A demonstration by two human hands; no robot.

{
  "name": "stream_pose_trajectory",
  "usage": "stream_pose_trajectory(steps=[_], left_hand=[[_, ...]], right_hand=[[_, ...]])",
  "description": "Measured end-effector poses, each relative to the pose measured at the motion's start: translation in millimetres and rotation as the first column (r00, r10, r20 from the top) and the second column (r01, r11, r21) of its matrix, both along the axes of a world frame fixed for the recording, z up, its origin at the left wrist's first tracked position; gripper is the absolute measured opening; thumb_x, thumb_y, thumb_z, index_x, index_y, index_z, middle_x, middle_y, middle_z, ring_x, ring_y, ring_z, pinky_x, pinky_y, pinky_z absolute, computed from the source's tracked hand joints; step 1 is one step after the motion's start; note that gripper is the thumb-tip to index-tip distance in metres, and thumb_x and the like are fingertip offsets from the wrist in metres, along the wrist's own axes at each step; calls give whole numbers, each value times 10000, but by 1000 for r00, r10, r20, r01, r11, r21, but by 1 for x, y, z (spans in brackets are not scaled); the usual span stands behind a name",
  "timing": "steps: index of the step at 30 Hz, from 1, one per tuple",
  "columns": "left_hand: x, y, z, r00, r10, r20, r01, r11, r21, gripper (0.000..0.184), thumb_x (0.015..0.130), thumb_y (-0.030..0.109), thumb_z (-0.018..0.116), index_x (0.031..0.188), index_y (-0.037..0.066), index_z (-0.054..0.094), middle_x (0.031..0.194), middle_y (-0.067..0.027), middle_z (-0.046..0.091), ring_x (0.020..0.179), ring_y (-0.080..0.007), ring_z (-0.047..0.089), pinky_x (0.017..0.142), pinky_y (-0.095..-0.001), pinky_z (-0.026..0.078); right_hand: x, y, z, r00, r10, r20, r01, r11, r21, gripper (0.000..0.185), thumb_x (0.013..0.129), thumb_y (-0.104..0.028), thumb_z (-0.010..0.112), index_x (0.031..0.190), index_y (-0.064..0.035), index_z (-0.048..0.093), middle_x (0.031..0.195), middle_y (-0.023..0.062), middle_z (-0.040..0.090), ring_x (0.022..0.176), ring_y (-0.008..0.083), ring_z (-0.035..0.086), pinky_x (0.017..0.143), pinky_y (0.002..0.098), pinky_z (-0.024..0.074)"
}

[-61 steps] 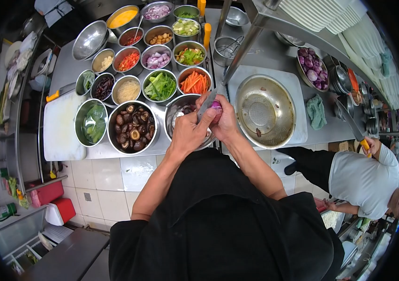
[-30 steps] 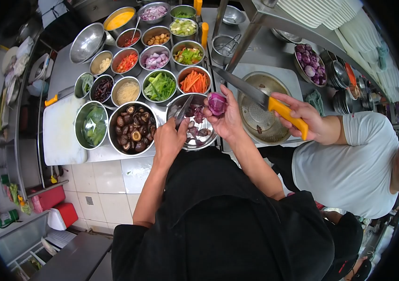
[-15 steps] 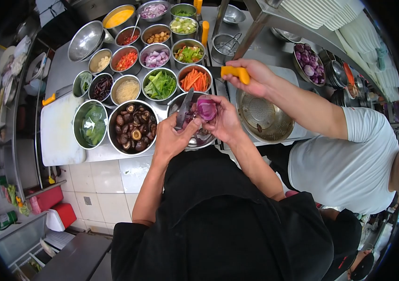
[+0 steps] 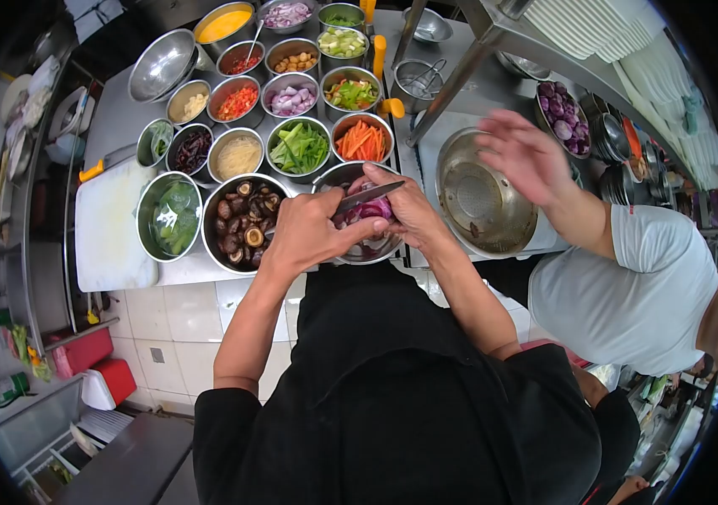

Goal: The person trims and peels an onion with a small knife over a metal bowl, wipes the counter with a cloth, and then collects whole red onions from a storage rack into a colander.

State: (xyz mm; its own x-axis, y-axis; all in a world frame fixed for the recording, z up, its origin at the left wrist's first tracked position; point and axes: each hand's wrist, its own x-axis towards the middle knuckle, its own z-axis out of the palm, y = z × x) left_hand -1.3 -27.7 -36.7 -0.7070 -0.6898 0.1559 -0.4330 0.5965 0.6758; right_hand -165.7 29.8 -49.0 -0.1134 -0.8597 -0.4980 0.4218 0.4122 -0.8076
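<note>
My left hand point(image 4: 312, 229) is wrapped around a knife, whose dark blade point(image 4: 371, 195) points up and to the right. In my right hand point(image 4: 416, 212) is a purple onion point(image 4: 378, 208), partly hidden by the blade and the fingers. The blade lies across the onion, close to my right fingers. Both hands are over a metal bowl point(image 4: 333, 174) that has purple onion bits in it. Just left of my left hand stands a bowl of dark mushrooms point(image 4: 245, 220), and behind is a bowl of carrot strips point(image 4: 362, 141).
A co-worker's blurred hand point(image 4: 531, 160) hovers to the right, above a perforated metal pan point(image 4: 487, 194). A yellow-handled tool point(image 4: 392, 107) lies by the carrots. Several bowls of cut vegetables fill the back. A white cutting board point(image 4: 114, 227) is at the left, purple onions point(image 4: 561, 114) at the right.
The knife has swung from upright to slanting right across the onion, and the onion has lowered toward the bowl. The co-worker has let go of the yellow-handled tool and drawn the hand rightward.
</note>
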Motion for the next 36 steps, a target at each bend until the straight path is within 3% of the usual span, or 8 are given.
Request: stream_pose_trajectory(steps=[4,8,10,12,15,22,30,36], left_hand=[[-5,-2,-13,996,-21,-82,16,998,-55,474,764,435,718,659,-14,611,497,-142,521,438,-292,529,454,-350,413],[-7,4,-23,989,-108,-98,91,982,-163,419,788,382,709,632,6,611,516,-150,541,447,-310,539,442,-359,408],[-5,11,-24,980,-164,-111,142,972,-185,363,780,339,725,641,18,625,523,-145,548,451,-304,543,436,-359,405],[-6,17,-30,982,-108,-153,89,988,-126,448,803,404,683,600,16,587,504,-136,545,451,-308,556,428,-368,419],[-6,21,-38,991,27,-129,-22,999,35,471,830,407,656,608,-3,586,535,-172,570,489,-342,585,460,-398,448],[-6,19,-55,978,187,95,-194,978,71,386,792,331,712,786,-46,628,599,-227,589,572,-389,607,535,-419,455],[-22,18,-27,936,248,250,-313,911,269,492,770,402,724,766,-72,593,643,-238,623,644,-390,644,612,-436,493],[-38,28,-25,972,217,-86,-141,840,524,497,758,442,737,804,-47,665,654,-142,661,608,-203,649,578,-330,485]], right_hand=[[-4,-2,2,997,17,-69,-15,1000,18,385,914,-394,556,862,-21,635,656,8,593,410,22,438,325,167,258],[-8,-9,-12,980,-188,61,187,982,27,383,915,-391,546,880,-17,616,645,23,579,397,46,420,307,171,248],[-23,-8,-20,943,-157,294,167,986,-9,372,915,-381,548,893,-13,599,664,51,585,398,66,440,303,168,266],[-38,-6,-24,860,-117,497,154,987,-34,359,902,-368,576,910,-9,569,714,110,596,440,127,504,302,173,314],[-40,-5,-18,803,-350,483,332,935,126,361,885,-369,604,894,-10,567,743,133,603,468,162,527,305,184,335],[-54,8,-27,750,-325,576,344,936,80,420,857,-344,611,906,69,550,753,173,602,462,192,512,308,196,317],[-49,15,-30,867,-248,431,331,935,-128,367,926,-364,435,973,-31,582,776,93,601,455,147,485,342,207,287],[-39,16,-19,948,-256,191,292,937,-192,275,943,-306,415,975,-79,567,789,21,581,538,81,513,395,192,327]])
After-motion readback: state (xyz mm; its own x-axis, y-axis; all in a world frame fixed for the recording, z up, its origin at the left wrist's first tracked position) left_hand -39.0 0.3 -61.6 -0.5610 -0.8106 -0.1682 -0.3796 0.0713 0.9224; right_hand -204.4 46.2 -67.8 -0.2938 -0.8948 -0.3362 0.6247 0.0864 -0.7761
